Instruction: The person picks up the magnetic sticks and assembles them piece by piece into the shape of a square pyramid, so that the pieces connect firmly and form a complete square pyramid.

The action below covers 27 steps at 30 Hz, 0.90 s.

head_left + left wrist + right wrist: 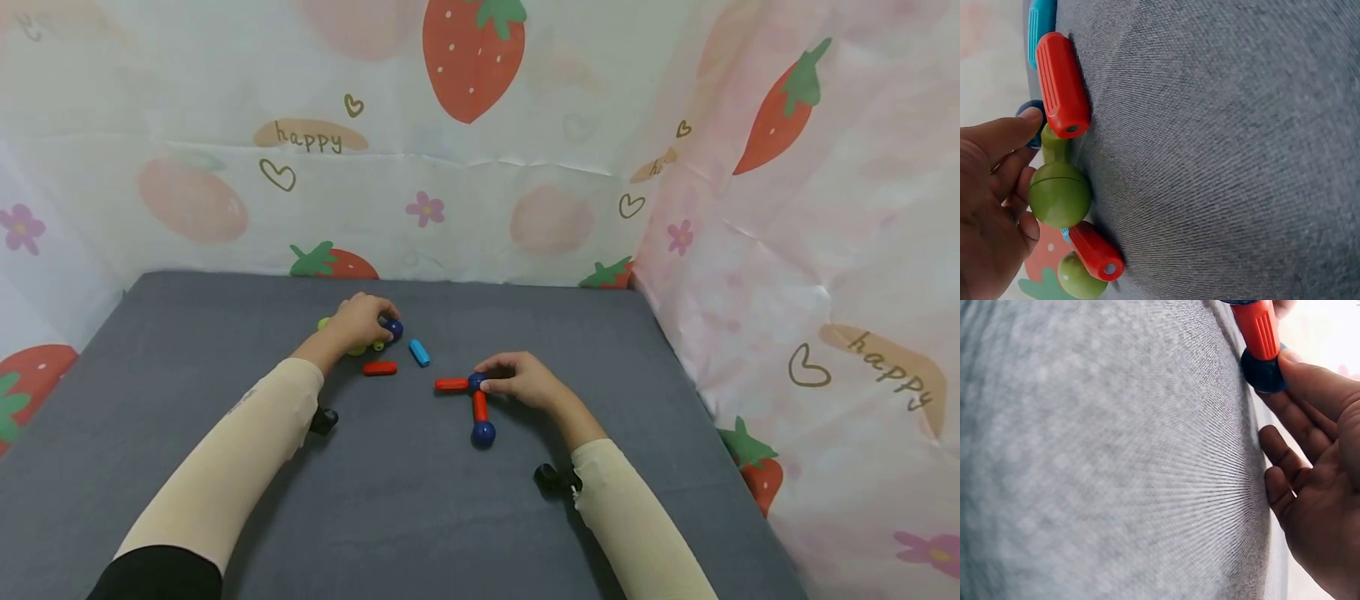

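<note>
Here's the right hand (527, 381), thumb and finger pinching a blue ball (476, 381), its other fingers loosely bent. Off to that hand's left runs a red rod (452, 384), a second red rod (481, 407) points back toward the person, and an end ball (483, 434) caps it! Two rods, two balls, looking joined, so the build seems part-way along; the first rod's far tip is bare. Across to the left, the left hand (358, 321) has its thumb and fingers closed on a third ball (394, 330), well apart from the joined piece. Is that one fixed to the green rod (1055, 150) beside it? Can't tell. What's left, I'd judge, is the loose stuff around the left hand. The count on the desk (450, 525): blue balls, three; green balls (1060, 197), two; green rod, one; red rods, at least four, with a loose red rod (380, 368) just on the left hand's near side and a hidden red rod (1097, 253) by its palm; one clear light-blue rod (419, 352) to that hand's right, plus a light-blue sliver (1065, 234), possibly another.
</note>
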Available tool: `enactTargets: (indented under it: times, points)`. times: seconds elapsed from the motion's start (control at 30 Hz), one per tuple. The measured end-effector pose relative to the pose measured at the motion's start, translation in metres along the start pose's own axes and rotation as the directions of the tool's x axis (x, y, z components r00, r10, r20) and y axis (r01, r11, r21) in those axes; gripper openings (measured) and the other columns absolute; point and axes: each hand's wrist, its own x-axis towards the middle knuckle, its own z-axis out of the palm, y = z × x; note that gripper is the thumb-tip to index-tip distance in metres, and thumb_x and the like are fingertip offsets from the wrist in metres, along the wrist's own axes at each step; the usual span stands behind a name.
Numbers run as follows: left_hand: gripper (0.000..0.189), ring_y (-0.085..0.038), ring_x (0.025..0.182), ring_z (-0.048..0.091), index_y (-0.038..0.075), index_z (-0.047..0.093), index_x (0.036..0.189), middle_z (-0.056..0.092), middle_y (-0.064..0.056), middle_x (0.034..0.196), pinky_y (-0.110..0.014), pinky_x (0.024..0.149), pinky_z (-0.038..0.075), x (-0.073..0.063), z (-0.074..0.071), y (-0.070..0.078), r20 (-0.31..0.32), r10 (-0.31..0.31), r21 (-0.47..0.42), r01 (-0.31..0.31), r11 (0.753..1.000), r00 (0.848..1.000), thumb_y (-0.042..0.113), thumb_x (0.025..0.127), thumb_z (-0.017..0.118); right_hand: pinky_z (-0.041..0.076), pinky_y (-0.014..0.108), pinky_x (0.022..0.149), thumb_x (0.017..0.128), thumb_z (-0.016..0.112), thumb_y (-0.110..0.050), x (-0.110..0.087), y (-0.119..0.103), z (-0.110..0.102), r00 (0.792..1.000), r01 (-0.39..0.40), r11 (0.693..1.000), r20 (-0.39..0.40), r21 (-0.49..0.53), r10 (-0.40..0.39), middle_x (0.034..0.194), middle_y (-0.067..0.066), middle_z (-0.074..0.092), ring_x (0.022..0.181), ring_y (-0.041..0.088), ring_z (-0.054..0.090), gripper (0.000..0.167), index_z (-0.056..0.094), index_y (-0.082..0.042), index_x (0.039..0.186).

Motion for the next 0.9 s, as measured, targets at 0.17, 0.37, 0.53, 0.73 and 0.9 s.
enactTargets:
  times: [0.17, 0.37, 0.53, 0.73, 0.9]
  points:
    - [0.036, -0.037, 0.128, 0.046, 0.009, 0.069, 0.129, 0.067, -0.015, 0.13, -0.059, 0.113, 0.029, 0.002, 0.002, -0.004, -0.015, -0.002, -0.006, 0.002, 1.0, 1.0, 0.02, 0.095, 0.075, 0.052, 0.033, 0.086, 0.094, 0.077, -0.021, 0.001, 0.001, 0.0, 1.0, 0.0, 1.0, -0.004, 0.001, 0.0, 0.113, 0.0, 0.073, 0.101, 0.018, 0.063, 0.025, 0.076, -0.018, 0.119]
    - [0.036, -0.036, 0.124, 0.048, 0.009, 0.07, 0.127, 0.069, -0.014, 0.127, -0.058, 0.111, 0.031, 0.004, 0.005, -0.008, -0.028, 0.016, 0.015, -0.016, 1.0, 0.999, 0.022, 0.094, 0.077, 0.052, 0.033, 0.088, 0.094, 0.077, -0.022, 0.001, 0.002, 0.001, 1.0, -0.008, 1.0, -0.001, -0.01, 0.008, 0.114, 0.0, 0.073, 0.101, 0.017, 0.063, 0.026, 0.076, -0.018, 0.119]
    - [0.036, -0.033, 0.119, 0.048, 0.01, 0.07, 0.126, 0.07, -0.012, 0.125, -0.055, 0.107, 0.033, 0.002, 0.006, -0.008, -0.028, 0.029, 0.023, -0.028, 0.999, 0.999, 0.023, 0.093, 0.077, 0.052, 0.033, 0.089, 0.094, 0.077, -0.022, 0.0, 0.002, 0.001, 1.0, -0.009, 1.0, 0.004, -0.003, 0.009, 0.115, 0.0, 0.073, 0.103, 0.018, 0.063, 0.025, 0.076, -0.018, 0.119]
    - [0.036, -0.032, 0.118, 0.049, 0.01, 0.071, 0.124, 0.07, -0.01, 0.122, -0.055, 0.108, 0.033, -0.006, 0.001, -0.005, -0.069, 0.052, -0.009, -0.053, 0.999, 0.996, 0.027, 0.093, 0.078, 0.051, 0.034, 0.089, 0.094, 0.077, -0.023, 0.0, 0.001, 0.0, 1.0, -0.006, 1.0, -0.001, -0.011, 0.006, 0.115, 0.0, 0.072, 0.103, 0.019, 0.062, 0.025, 0.076, -0.018, 0.119]
    - [0.035, -0.03, 0.116, 0.051, 0.01, 0.072, 0.12, 0.071, -0.009, 0.119, -0.054, 0.106, 0.037, -0.018, -0.001, -0.001, -0.079, 0.094, -0.024, -0.097, 0.995, 0.992, 0.03, 0.092, 0.078, 0.052, 0.035, 0.09, 0.094, 0.077, -0.023, 0.0, 0.001, 0.0, 1.0, -0.013, 1.0, 0.001, -0.016, 0.013, 0.115, 0.0, 0.072, 0.103, 0.018, 0.063, 0.025, 0.076, -0.019, 0.119]
